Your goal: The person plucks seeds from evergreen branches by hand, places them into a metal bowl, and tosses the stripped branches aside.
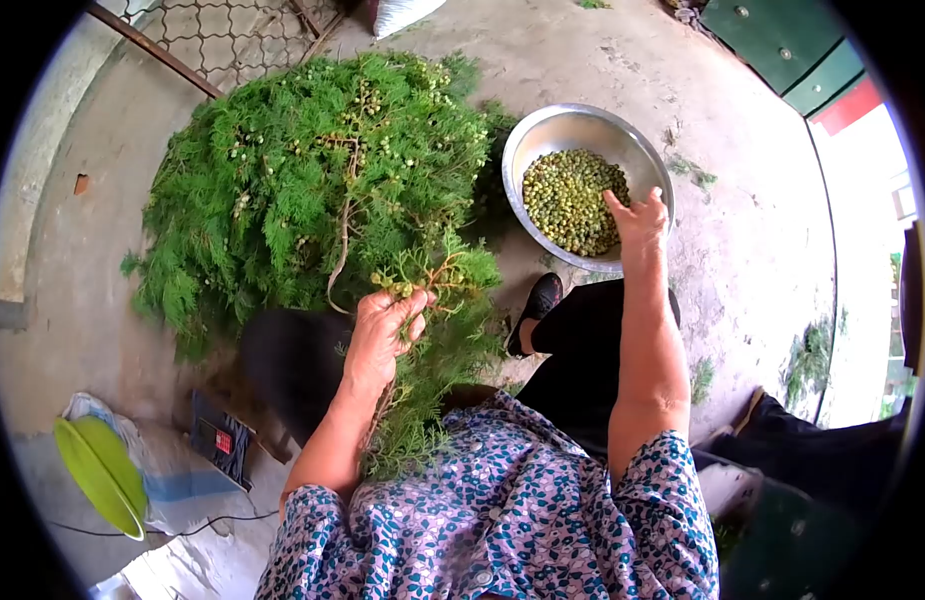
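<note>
The left forearm angles up and inward from the lap, and the left hand (382, 328) is closed in a fist, its fingers gripping a leafy conifer branch (450, 272). The branch's cone-bearing tip juts out just beyond the thumb side, toward the metal bowl (514, 160), while green foliage hangs below the fist along the forearm. The right arm reaches almost straight forward, and the right hand (640, 218) hovers over the bowl's right side, thumb parted from the other fingers in an open pose. The thumb points at the small green cones (570, 195) heaped in the bowl; whether it touches them I cannot tell. A large pile of conifer branches (282, 210) lies on the concrete floor (742, 260), left of the bowl.
</note>
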Tool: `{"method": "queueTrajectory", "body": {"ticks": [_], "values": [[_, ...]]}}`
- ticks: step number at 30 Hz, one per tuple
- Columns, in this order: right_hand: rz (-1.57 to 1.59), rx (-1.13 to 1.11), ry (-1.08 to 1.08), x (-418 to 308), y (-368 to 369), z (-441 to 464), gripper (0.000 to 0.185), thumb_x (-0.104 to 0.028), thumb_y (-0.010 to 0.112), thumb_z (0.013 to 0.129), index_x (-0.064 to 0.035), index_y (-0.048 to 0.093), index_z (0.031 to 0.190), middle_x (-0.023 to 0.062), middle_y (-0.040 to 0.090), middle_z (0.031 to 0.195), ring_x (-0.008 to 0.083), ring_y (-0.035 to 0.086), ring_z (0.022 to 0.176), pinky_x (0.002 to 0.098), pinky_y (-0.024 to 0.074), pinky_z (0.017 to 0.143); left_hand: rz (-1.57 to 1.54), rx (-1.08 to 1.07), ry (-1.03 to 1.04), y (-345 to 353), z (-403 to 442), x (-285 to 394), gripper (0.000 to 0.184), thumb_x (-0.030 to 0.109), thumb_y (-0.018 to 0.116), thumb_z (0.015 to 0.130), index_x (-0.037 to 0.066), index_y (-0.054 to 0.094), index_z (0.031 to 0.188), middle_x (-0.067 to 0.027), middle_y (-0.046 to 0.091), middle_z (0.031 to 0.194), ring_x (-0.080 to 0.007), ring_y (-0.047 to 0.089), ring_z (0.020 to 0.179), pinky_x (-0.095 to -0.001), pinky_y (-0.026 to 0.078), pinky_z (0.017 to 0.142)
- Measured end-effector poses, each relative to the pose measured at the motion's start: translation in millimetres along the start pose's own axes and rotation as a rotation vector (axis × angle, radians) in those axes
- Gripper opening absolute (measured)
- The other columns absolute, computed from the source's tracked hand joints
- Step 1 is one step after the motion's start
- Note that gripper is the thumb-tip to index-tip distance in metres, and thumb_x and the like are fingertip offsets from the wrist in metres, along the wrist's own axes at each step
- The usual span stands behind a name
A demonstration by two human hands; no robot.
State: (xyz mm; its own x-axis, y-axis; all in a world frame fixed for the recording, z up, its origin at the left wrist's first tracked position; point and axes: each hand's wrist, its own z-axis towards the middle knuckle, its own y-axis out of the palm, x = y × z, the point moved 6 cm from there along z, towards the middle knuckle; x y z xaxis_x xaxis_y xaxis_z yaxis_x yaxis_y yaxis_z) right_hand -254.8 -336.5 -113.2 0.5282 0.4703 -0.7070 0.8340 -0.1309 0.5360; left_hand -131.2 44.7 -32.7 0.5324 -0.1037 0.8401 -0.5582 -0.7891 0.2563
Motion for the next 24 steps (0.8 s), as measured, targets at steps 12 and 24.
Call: {"method": "queueTrajectory", "body": {"ticks": [12, 24], "values": [[-0.654, -0.857, 0.409, 70, 38, -209, 0.014, -0.015, 0.061, 0.082, -0.0020, 0.060, 0.088, 0.0019, 0.060, 0.069, 0.0071, 0.049, 0.048, 0.0185, 0.0359, 0.041, -0.131, 0.003, 0.005, 0, 7, -1, 0.022, 0.020, 0.061, 0.082, -0.001, 0.059, 0.086, 0.0013, 0.044, 0.055, -0.0047, 0.036, 0.045, -0.0158, 0.022, 0.035], [-0.767, -0.976, 0.368, 99, 46, -233, 0.030, -0.023, 0.059, 0.084, 0.0008, 0.060, 0.103, 0.0018, 0.060, 0.081, 0.0096, 0.050, 0.078, 0.0243, 0.0402, 0.075, -0.006, -0.023, 0.049, 6, 1, -2, 0.015, 0.018, 0.060, 0.083, 0.003, 0.060, 0.086, 0.0004, 0.057, 0.068, -0.0039, 0.042, 0.047, -0.0152, 0.026, 0.036]]}}
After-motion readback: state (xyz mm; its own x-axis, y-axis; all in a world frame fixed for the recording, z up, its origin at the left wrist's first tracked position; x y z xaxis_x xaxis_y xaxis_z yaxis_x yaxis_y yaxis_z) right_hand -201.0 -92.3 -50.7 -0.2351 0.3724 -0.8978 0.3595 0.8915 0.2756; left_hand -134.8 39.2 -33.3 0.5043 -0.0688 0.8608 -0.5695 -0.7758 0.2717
